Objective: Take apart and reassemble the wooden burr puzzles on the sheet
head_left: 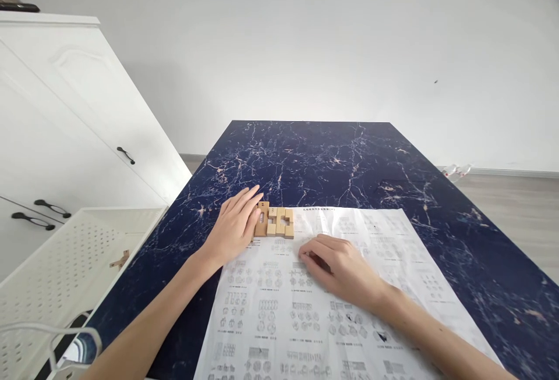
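Observation:
My left hand (236, 224) lies with its fingers stretched out at the left end of a row of notched wooden puzzle pieces. Its thumb side touches the wooden piece marked 2 (261, 226) and covers part of it. Beside that, close together, stand a piece marked 3 (271, 230) and another notched piece (286, 228). All of them rest on the upper left edge of a large printed instruction sheet (362, 263). To the right, my right hand (334, 263) rests on the sheet, fingers curled in, apart from the pieces. No object shows in it.
The sheet lies on a dark blue marbled table (305, 159). White cabinets (87, 106) stand at the left. Below them is a white perforated basket (56, 252) holding a small wooden piece (121, 260). A white wall (305, 48) rises behind the table.

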